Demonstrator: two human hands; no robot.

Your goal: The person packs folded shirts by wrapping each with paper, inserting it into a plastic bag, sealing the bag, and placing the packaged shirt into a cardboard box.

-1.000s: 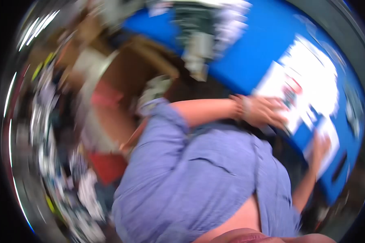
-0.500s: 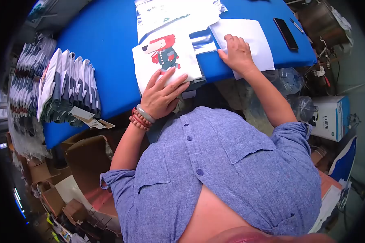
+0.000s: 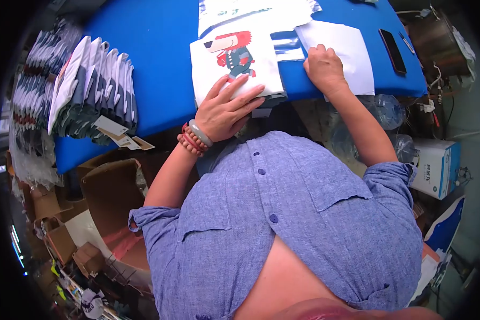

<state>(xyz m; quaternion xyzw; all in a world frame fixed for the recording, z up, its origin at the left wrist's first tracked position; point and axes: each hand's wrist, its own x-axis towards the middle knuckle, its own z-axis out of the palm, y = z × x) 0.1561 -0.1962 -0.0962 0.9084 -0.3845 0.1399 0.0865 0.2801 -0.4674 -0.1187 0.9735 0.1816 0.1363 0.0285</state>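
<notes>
My left hand [image 3: 230, 106], with beads and a bangle at its wrist, lies spread on the lower edge of a folded white garment [image 3: 266, 69] printed with a red-haired, long-nosed figure. At the right, my right hand [image 3: 324, 66] rests with curled fingers on the left part of some white sheets [image 3: 354, 58]; whether it pinches a sheet is hidden. Between garment and sheets lies a shiny clear plastic piece [image 3: 288, 47]. Behind the garment are white printed plastic bags [image 3: 250, 18].
The blue table [image 3: 154, 64] bears stacks of folded garments [image 3: 90, 90] with tags [image 3: 112, 128] at the left and a phone [image 3: 392, 52] beside a pen-like tool [image 3: 406, 42] at the right. Below are a cardboard box [image 3: 114, 194], clear bottles [image 3: 386, 112] and a white-blue box [image 3: 433, 168].
The blurred view has turned and steadied, then shifted slightly. My left hand stays flat on the garment. My right hand's fingers have curled in on the sheets.
</notes>
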